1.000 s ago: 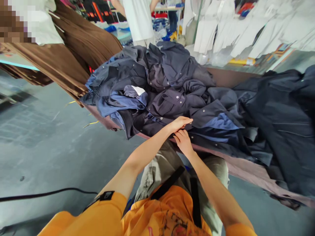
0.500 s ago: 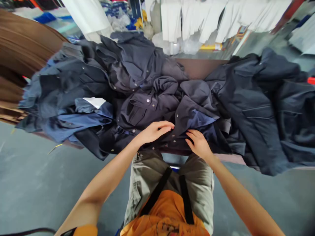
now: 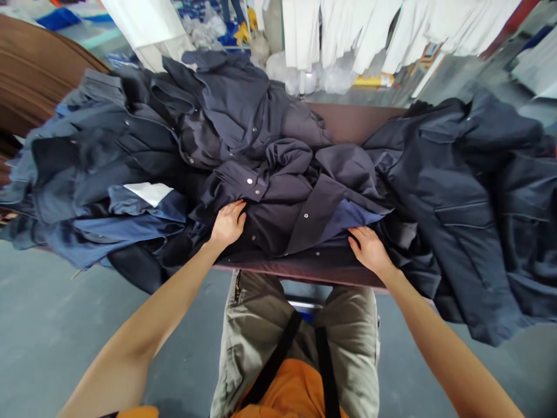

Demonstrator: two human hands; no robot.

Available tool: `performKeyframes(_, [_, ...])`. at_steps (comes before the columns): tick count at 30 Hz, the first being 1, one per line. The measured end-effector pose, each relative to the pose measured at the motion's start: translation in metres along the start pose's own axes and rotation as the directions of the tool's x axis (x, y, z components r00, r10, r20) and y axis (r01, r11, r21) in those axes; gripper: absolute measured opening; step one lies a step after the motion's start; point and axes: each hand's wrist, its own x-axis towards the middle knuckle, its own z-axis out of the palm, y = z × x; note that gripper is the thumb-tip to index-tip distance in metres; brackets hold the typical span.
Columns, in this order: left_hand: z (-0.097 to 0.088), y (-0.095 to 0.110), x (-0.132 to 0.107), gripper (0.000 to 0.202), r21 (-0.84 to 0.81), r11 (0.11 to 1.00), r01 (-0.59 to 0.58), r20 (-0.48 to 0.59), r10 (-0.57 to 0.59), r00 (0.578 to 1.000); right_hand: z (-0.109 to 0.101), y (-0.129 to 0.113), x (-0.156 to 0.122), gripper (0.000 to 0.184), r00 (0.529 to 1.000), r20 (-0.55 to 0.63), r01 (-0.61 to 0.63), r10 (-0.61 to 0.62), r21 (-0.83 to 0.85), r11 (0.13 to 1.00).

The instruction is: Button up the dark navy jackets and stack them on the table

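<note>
A dark navy jacket (image 3: 282,217) with metal snap buttons lies rumpled in front of me, its blue lining (image 3: 348,216) showing on the right. My left hand (image 3: 228,223) rests on the jacket's left part, fingers stretched over the cloth and thumb apart. On the right, my right hand (image 3: 368,247) touches the edge of the lining, with its fingers extended and the thumb apart. The fingertips press against the fabric, and no firm grip shows in either hand.
More dark garments (image 3: 143,133) are heaped on the left, one with a white patch (image 3: 150,193). Dark jackets (image 3: 461,197) hang over the right side. The brown table edge (image 3: 296,276) shows before my knees. White garments (image 3: 339,32) hang behind; brown cloth (image 3: 47,64) stands far left.
My hands have moved apart, the left one well to the left and the right one slightly right. The jacket's front lies flatter, and more of the table's front edge shows.
</note>
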Motion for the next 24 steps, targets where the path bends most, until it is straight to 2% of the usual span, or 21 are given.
performKeyframes(6, [0.012, -0.024, 0.053, 0.044, -0.019, 1.000, -0.010, 0.015, 0.010, 1.000, 0.023, 0.032, 0.043, 0.031, 0.996, -0.085, -0.002, -0.001, -0.038, 0.999])
performKeyframes(14, [0.020, -0.023, 0.097, 0.033, 0.013, 0.998, 0.057, -0.004, -0.057, 0.998, 0.041, 0.084, 0.109, 0.024, 0.995, -0.087, 0.041, -0.048, -0.086, 0.995])
performKeyframes(18, [0.020, -0.028, 0.117, 0.033, 0.002, 0.999, 0.055, -0.032, -0.054, 0.998, 0.053, 0.100, 0.134, 0.021, 0.991, -0.127, 0.021, -0.038, -0.138, 0.990])
performKeyframes(21, [0.019, -0.028, 0.132, 0.030, -0.023, 0.983, 0.182, 0.002, -0.182, 0.983, 0.058, 0.103, 0.141, 0.022, 0.987, -0.160, -0.023, -0.004, -0.165, 0.986])
performKeyframes(24, [0.008, -0.012, 0.139, 0.029, -0.039, 0.949, 0.313, 0.081, -0.309, 0.948, 0.054, 0.098, 0.144, 0.024, 0.988, -0.154, -0.049, 0.022, -0.176, 0.983])
